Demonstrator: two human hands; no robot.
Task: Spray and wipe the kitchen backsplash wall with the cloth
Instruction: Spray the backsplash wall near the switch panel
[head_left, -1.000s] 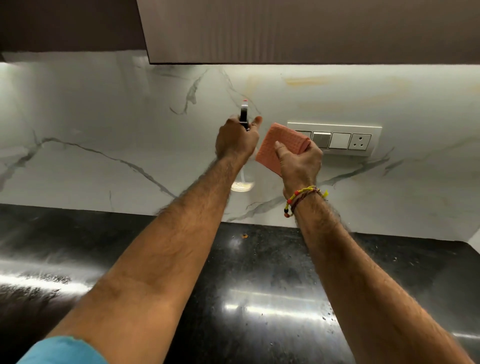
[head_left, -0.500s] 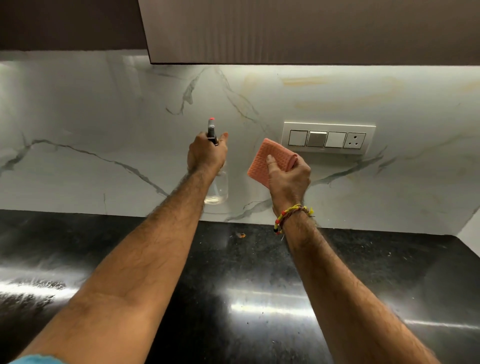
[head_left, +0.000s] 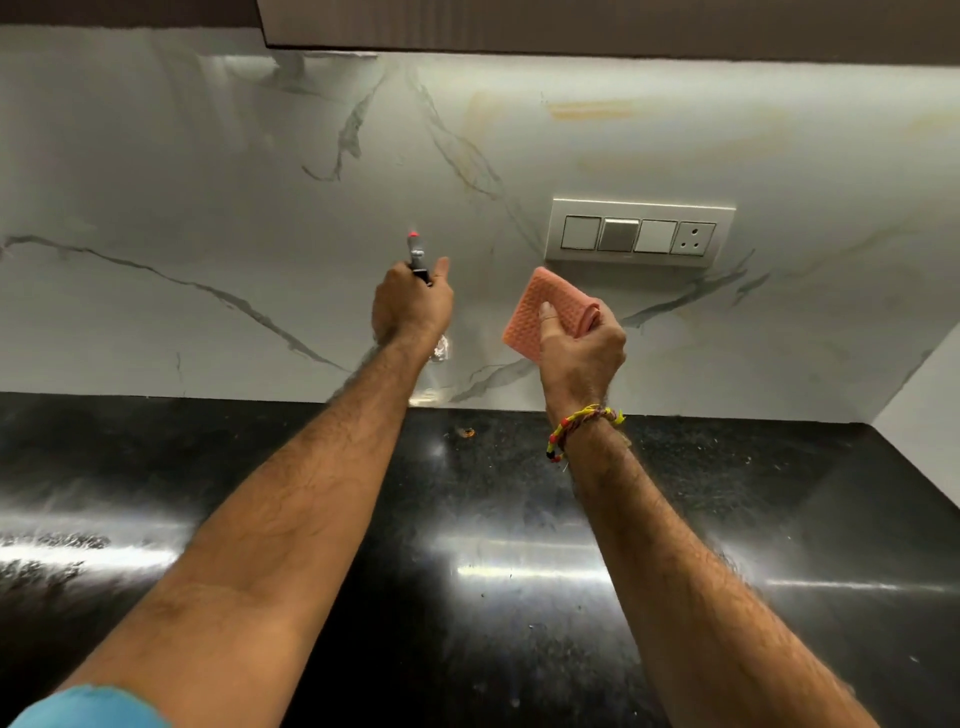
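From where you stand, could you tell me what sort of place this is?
Most likely a home kitchen: a polished black countertop runs under a marble-look backsplash, with a switch panel on the wall and a cabinet overhead.

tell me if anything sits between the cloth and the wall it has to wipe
Nothing visible does. The right hand holds the folded cloth up before bare backsplash; the switch panel is above it, the spray bottle to its left.

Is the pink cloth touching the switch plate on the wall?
Apart. In the head view a strip of bare wall shows between the top of the cloth, held in the right hand, and the switch plate above it.
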